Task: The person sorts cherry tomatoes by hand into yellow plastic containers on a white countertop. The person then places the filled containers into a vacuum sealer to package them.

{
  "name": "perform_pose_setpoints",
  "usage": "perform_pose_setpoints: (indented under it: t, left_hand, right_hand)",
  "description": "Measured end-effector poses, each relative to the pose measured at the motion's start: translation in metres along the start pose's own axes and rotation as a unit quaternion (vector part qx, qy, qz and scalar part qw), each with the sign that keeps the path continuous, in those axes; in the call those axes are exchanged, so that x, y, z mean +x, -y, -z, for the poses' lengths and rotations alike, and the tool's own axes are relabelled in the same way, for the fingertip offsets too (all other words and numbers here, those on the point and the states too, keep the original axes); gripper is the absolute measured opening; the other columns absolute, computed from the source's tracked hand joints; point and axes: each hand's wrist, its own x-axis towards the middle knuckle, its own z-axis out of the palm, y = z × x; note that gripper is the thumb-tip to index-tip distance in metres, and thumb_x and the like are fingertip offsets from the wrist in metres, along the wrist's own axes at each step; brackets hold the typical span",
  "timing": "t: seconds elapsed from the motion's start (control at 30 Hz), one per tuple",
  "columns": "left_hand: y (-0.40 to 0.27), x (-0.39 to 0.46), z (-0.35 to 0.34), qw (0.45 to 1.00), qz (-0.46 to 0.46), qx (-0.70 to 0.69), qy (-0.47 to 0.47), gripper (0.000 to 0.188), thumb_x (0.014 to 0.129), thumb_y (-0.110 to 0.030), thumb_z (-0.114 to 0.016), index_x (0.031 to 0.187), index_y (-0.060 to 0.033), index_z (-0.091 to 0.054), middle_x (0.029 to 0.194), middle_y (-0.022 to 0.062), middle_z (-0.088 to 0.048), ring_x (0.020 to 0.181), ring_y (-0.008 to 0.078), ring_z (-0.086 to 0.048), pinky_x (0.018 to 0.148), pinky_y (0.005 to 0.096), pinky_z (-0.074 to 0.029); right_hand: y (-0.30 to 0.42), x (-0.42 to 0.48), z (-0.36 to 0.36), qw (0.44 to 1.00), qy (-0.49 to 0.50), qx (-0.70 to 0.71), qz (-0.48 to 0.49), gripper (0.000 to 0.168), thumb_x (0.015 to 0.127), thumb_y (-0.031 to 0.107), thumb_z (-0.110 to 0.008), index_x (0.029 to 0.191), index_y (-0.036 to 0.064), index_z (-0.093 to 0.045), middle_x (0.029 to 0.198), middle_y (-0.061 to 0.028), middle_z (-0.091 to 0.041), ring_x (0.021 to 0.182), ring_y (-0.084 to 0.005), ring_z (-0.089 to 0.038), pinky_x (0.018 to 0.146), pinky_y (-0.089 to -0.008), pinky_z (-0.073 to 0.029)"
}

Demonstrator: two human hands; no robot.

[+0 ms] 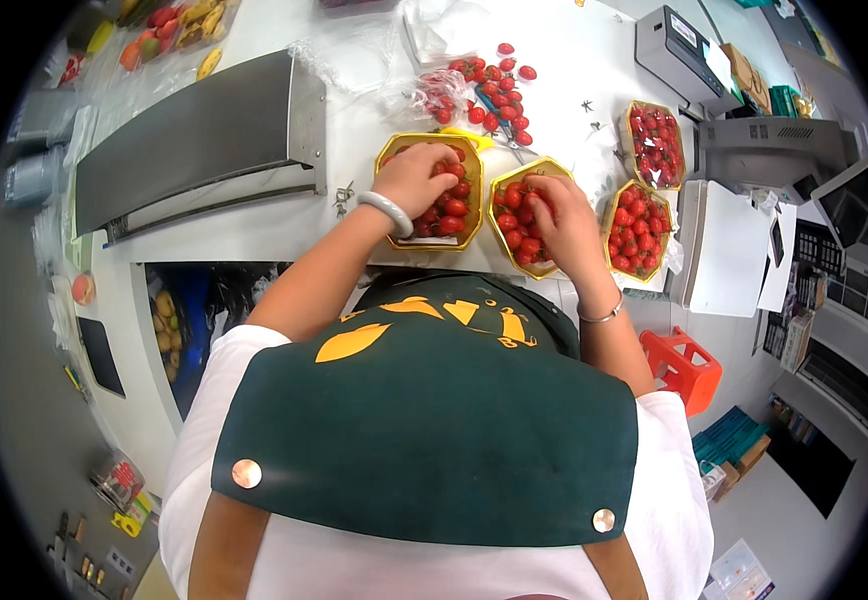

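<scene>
My left hand [417, 180] reaches into a gold-rimmed octagonal tray [477, 217], its fingers on the cherry tomatoes [452, 224] there. Bent fingers of my right hand [570, 219] rest among the cherry tomatoes [507, 222] of a second gold-rimmed tray [495, 232], just to the right. Whether either hand grips a tomato is hidden by the fingers. Beyond the trays lie loose cherry tomatoes [507, 97], some beside crumpled clear plastic [441, 84]. A yellow scissors handle [470, 138] lies behind the two trays, and a blue handle [486, 97] shows among the loose tomatoes.
Two more tomato trays stand at right, one far [656, 145] and one nearer [639, 232]. A stainless-steel housing [194, 142] occupies the counter's left side. Farther right are a printer [678, 56] and a grey machine [775, 154]. A red plastic stool [685, 369] stands below.
</scene>
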Motion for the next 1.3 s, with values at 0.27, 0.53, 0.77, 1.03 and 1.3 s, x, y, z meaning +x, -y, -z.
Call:
perform_pose_setpoints:
  t: [0.27, 0.53, 0.77, 1.03, 1.3]
  left_hand:
    - [0.017, -0.022, 0.021, 0.831, 0.092, -0.541, 0.092, 0.026, 0.093, -0.013, -0.055, 0.119, -0.0092, -0.053, 0.099, -0.0004, -0.060, 0.075, 0.0057, -0.049, 0.071, 0.0193, -0.045]
    - [0.017, -0.042, 0.030, 0.760, 0.093, -0.641, 0.056, 0.024, 0.096, -0.015, -0.048, 0.119, -0.0108, -0.053, 0.097, 0.0008, -0.059, 0.070, 0.0055, -0.050, 0.057, 0.0167, -0.043]
    - [0.024, -0.044, 0.030, 0.746, 0.106, -0.656, 0.050, 0.022, 0.091, -0.019, -0.057, 0.112, -0.0122, -0.053, 0.085, 0.0014, -0.058, 0.061, 0.0062, -0.048, 0.052, 0.0175, -0.042]
    - [-0.022, -0.023, 0.006, 0.788, 0.161, -0.570, 0.169, 0.029, 0.092, -0.016, -0.047, 0.120, -0.0118, -0.051, 0.088, 0.0000, -0.057, 0.061, 0.0058, -0.050, 0.050, 0.0187, -0.040]
    - [-0.058, -0.003, -0.035, 0.827, 0.217, -0.491, 0.170, 0.027, 0.092, -0.024, -0.052, 0.118, -0.0150, -0.051, 0.086, -0.0013, -0.059, 0.062, 0.0059, -0.050, 0.049, 0.0197, -0.038]
  right_hand:
    - [0.029, 0.033, -0.062, 0.949, 0.051, -0.267, 0.159, 0.017, 0.081, 0.016, -0.054, 0.092, 0.011, -0.068, 0.134, -0.0162, -0.044, 0.124, -0.0321, -0.040, 0.098, -0.0493, -0.035]
    - [0.031, 0.049, -0.075, 0.934, 0.091, -0.317, 0.134, 0.013, 0.081, 0.016, -0.060, 0.091, 0.012, -0.066, 0.146, -0.0179, -0.032, 0.135, -0.0341, -0.028, 0.104, -0.0544, -0.028]
    - [0.019, 0.031, -0.046, 0.996, 0.015, 0.023, 0.090, 0.034, 0.066, 0.006, -0.076, 0.092, 0.006, -0.054, 0.125, -0.0160, -0.051, 0.111, -0.0318, -0.051, 0.094, -0.0364, -0.042]
    - [0.022, 0.004, -0.020, 0.765, 0.139, 0.612, -0.144, 0.030, 0.088, 0.001, -0.058, 0.115, 0.007, -0.047, 0.107, -0.0060, -0.057, 0.089, -0.0130, -0.057, 0.077, -0.0255, -0.047]
    - [-0.010, -0.034, -0.001, 0.704, 0.058, 0.659, -0.258, 0.015, 0.094, 0.019, -0.054, 0.106, 0.011, -0.049, 0.078, 0.0023, -0.051, 0.060, -0.0060, -0.045, 0.053, -0.0204, -0.038]
